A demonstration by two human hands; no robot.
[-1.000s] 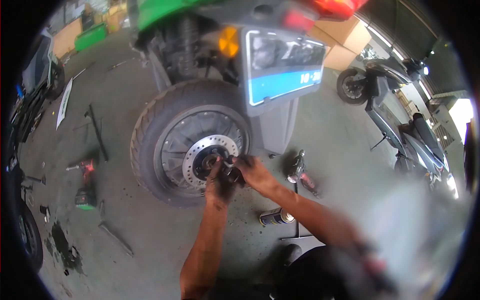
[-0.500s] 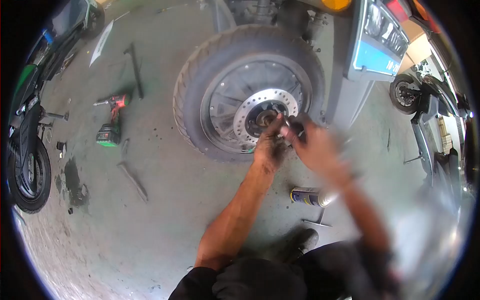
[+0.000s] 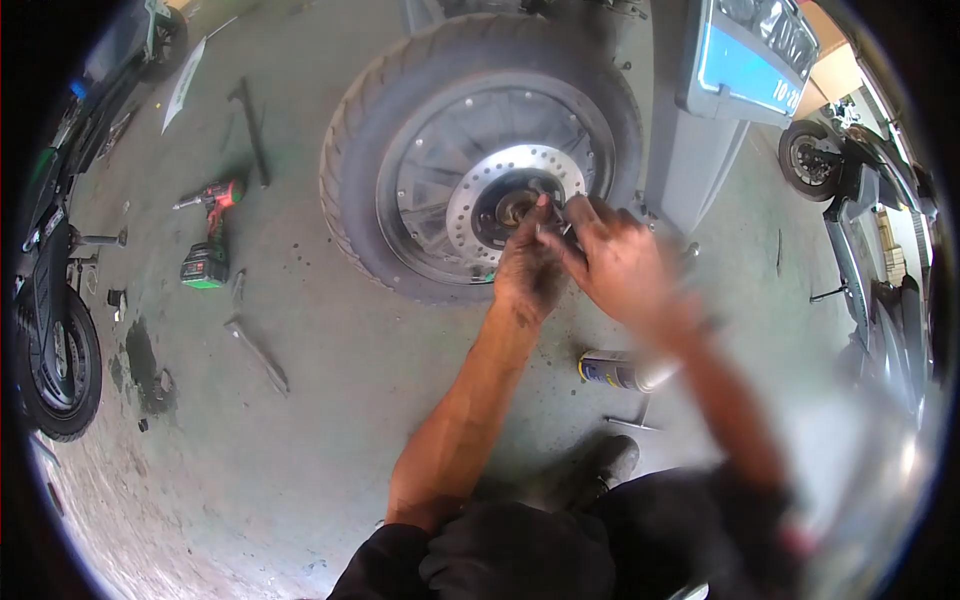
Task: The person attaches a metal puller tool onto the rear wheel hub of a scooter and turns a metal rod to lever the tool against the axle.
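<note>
A motorcycle wheel with a dusty tyre (image 3: 355,165) stands in front of me. A drilled brake disc (image 3: 465,212) surrounds its hub, and a brownish round part (image 3: 513,206) sits at the centre. My left hand (image 3: 530,272), its fingers blackened, is closed beside the hub centre, with the thumb pointing up. Close against it, my right hand (image 3: 622,262) has its fingers curled and is partly blurred. Whatever the two hands hold between them is hidden or too small to name.
On the floor to the left lie a cordless drill (image 3: 212,235), a long dark bar (image 3: 252,135) and a hammer-like tool (image 3: 258,355). A spray can (image 3: 605,370) and a T-shaped tool (image 3: 635,420) lie near my shoe (image 3: 615,460). Motorcycles (image 3: 60,350) stand at both sides.
The view has shifted, so the wheel appears higher and further left. Both hands stay together by the hub. My right hand has turned slightly, showing more of its back.
</note>
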